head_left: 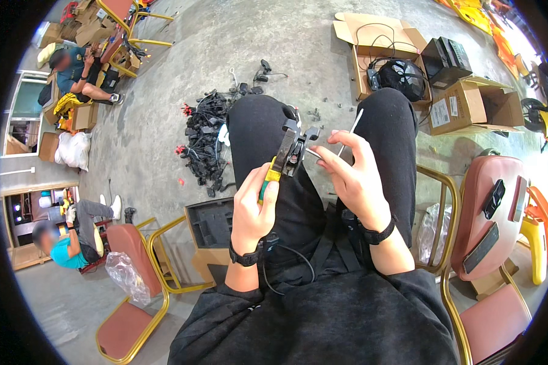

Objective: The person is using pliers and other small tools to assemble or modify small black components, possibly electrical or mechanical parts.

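Above my lap, my left hand is wrapped round a hand tool with a yellow-and-green grip. At its upper end is a black clamp-like part with ridges and some metal; I cannot tell whether the two are one piece. To the right, my right hand pinches a thin whitish rod or strip between thumb and fingers. One end sticks up past the fingertips, and a short pale length runs toward the black part. Left of my knee, a pile of small black parts with a few red bits lies on the floor.
An open cardboard box with cables and a black round item stands ahead right, beside another carton. Padded chairs flank me. A black tray lies near my left. Two people sit at the far left.
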`<state>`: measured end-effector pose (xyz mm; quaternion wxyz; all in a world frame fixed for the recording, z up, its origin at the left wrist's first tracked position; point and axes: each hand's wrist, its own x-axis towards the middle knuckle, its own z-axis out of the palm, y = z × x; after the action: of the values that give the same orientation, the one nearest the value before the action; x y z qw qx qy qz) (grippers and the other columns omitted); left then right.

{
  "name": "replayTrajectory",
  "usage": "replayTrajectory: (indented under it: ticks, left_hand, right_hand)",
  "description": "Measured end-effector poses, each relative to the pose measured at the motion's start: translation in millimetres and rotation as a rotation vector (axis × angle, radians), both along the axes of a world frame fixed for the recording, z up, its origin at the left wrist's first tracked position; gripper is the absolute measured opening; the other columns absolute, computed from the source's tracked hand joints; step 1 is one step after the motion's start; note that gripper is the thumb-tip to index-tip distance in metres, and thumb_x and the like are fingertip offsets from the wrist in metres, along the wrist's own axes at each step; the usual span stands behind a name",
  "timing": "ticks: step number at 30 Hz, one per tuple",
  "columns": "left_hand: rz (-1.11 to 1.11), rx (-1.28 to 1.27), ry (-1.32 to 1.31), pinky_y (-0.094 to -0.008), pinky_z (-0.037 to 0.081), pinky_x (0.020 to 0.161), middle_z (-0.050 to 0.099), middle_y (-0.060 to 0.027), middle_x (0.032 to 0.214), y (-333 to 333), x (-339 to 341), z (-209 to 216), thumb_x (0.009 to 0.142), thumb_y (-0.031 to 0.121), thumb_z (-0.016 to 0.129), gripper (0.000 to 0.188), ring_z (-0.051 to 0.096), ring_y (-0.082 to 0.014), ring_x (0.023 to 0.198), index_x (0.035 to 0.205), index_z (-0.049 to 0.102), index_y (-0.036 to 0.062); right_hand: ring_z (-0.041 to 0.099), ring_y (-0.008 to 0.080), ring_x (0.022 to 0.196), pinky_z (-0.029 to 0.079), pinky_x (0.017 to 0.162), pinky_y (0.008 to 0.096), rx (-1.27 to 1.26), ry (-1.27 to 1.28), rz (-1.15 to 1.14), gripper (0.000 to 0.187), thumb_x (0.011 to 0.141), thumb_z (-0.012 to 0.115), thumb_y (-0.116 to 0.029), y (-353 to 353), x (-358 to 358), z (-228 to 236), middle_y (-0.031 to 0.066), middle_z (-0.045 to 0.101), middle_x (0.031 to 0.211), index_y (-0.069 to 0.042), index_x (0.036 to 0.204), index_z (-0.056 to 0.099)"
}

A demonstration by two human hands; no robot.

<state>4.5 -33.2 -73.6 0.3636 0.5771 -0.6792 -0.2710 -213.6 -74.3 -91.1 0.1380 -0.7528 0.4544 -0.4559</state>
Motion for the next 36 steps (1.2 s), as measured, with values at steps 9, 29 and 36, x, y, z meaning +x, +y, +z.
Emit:
replayTrajectory:
  ticks: [9,29,36]
  left_hand:
    - [0.000,-0.006,-0.010,-0.0357,0.052,0.086,0.071,-0.0187,0.102,0.3,0.0,0.3,0.106,0.023,0.052,0.038,0.070,-0.0290,0.093,0.117,0.064,-0.0109]
    - [-0.016,0.036,0.002,-0.0341,0.052,0.084,0.071,-0.0166,0.101,-2.3,1.6,-1.1,0.106,0.019,0.051,0.034,0.069,-0.0254,0.091,0.118,0.065,-0.0095]
    - [-0.011,-0.011,-0.014,-0.0344,0.053,0.083,0.070,-0.0175,0.100,-0.8,-1.1,-0.7,0.105,0.017,0.052,0.032,0.069,-0.0271,0.090,0.117,0.064,-0.0099]
  right_hand:
    - [0.069,0.0184,0.058,0.056,0.055,0.0270,1.173,-1.174,0.652,0.041,0.112,0.046,-0.030,1.7,-6.9,-0.3,0.0100,0.070,0.076,0.005,0.110,0.065]
    - [0.066,0.0228,0.088,0.054,0.073,0.0304,0.176,-0.149,0.050,0.019,0.098,0.065,-0.005,-0.3,3.4,-0.2,0.0105,0.065,0.098,-0.002,0.115,0.072]
    - [0.064,0.0171,0.050,0.054,0.051,0.0274,1.202,-1.118,0.536,0.041,0.112,0.045,-0.030,1.3,-7.5,3.0,0.0075,0.065,0.064,0.005,0.111,0.065]
